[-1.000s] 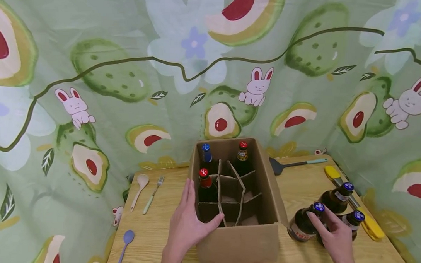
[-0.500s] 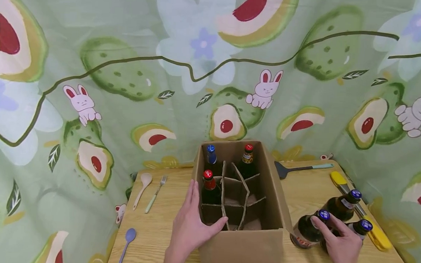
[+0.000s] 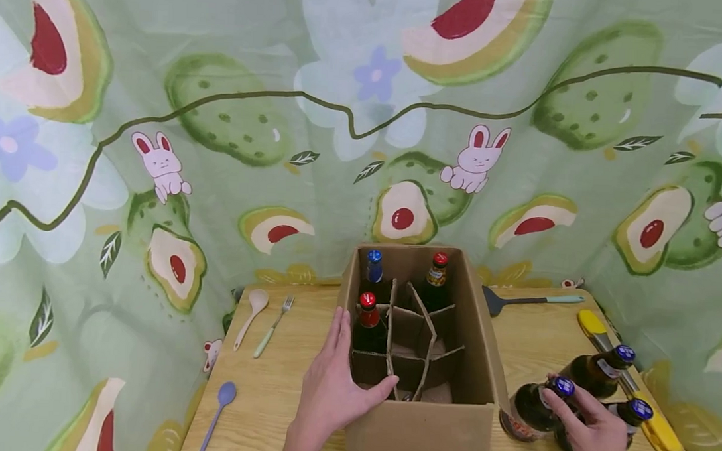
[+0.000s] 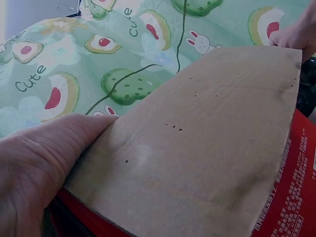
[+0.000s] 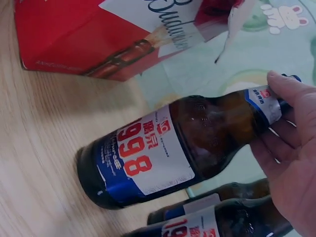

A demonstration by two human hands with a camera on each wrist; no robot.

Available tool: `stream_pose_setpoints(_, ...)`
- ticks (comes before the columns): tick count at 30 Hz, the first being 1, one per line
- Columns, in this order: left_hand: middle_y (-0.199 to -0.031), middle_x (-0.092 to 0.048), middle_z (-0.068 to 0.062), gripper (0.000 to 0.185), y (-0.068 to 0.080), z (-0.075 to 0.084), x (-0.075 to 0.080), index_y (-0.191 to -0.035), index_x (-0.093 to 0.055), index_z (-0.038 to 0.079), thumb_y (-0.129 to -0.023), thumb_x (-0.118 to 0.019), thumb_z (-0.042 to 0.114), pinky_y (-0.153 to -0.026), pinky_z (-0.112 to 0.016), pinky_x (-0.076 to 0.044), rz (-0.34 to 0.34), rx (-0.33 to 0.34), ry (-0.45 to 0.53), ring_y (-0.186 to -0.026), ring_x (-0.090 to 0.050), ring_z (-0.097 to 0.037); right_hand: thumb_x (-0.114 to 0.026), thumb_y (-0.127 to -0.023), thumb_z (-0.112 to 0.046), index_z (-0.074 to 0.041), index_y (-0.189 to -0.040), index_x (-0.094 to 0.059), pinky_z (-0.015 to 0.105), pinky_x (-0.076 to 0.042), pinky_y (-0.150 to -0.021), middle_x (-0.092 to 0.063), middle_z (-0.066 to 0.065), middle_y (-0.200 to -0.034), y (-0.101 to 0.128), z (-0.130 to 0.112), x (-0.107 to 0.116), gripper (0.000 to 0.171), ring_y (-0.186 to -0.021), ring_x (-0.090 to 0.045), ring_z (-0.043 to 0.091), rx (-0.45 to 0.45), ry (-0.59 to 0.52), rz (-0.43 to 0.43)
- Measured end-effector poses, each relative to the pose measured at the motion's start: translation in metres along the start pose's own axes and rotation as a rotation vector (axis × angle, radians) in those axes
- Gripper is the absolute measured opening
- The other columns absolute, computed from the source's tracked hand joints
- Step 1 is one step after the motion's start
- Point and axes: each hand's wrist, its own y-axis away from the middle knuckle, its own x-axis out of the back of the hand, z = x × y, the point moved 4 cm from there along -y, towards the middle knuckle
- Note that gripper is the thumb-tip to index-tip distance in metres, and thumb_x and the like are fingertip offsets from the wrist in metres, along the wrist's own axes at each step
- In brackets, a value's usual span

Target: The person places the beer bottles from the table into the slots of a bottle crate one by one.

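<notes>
An open-topped cardboard box (image 3: 419, 430) with crossed dividers (image 3: 409, 350) stands in the middle of the table. My left hand (image 3: 336, 387) rests at its near left corner, fingers straight along the left side, thumb over the near edge. In the left wrist view a brown flap (image 4: 197, 133) hides most of that hand. At the right my right hand (image 3: 595, 426) pinches the neck of a dark beer bottle (image 5: 148, 153), blue-capped and labelled 1998, with its base by the tabletop. Two similar bottles (image 3: 591, 374) stand close beside it. Three bottles, one a red-capped bottle (image 3: 369, 328), sit in compartments.
A pale spoon (image 3: 257, 301), a fork (image 3: 274, 328) and a blue spoon (image 3: 223, 400) lie left of the box. To the right lie a dark spatula (image 3: 513, 300) and a yellow-ended utensil (image 3: 593, 326). A patterned curtain (image 3: 337, 218) hangs behind the table.
The head view has turned, so everything sits further right and lower. My left hand stays on the box corner; my right hand keeps hold of the same bottle.
</notes>
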Motion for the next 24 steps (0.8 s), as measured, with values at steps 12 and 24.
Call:
stream_pose_setpoints(12, -0.176, -0.001, 0.012, 0.129, -0.005, 0.006, 0.0, -0.17, -0.014, 0.019, -0.074, -0.069, 0.085, -0.094, -0.06, -0.053, -0.044, -0.014, 0.015, -0.141, -0.05, -0.04, -0.088, -0.08, 0.003, 0.008, -0.109, -0.078, 0.008, -0.052, -0.062, -0.071, -0.028, -0.076, -0.004, -0.015, 0.009, 0.032, -0.065, -0.069, -0.007, -0.086, -0.094, 0.324)
stream_pose_setpoints(24, -0.176, -0.006, 0.007, 0.128, 0.001, 0.0, 0.002, -0.17, -0.016, 0.019, -0.074, -0.072, 0.083, -0.1, -0.063, -0.05, -0.008, 0.008, 0.021, -0.144, -0.046, -0.04, -0.083, -0.076, 0.018, 0.01, -0.108, -0.077, 0.011, -0.055, -0.068, -0.077, -0.017, -0.09, -0.039, -0.075, 0.022, 0.034, -0.075, -0.073, -0.004, 0.157, -0.2, 0.362)
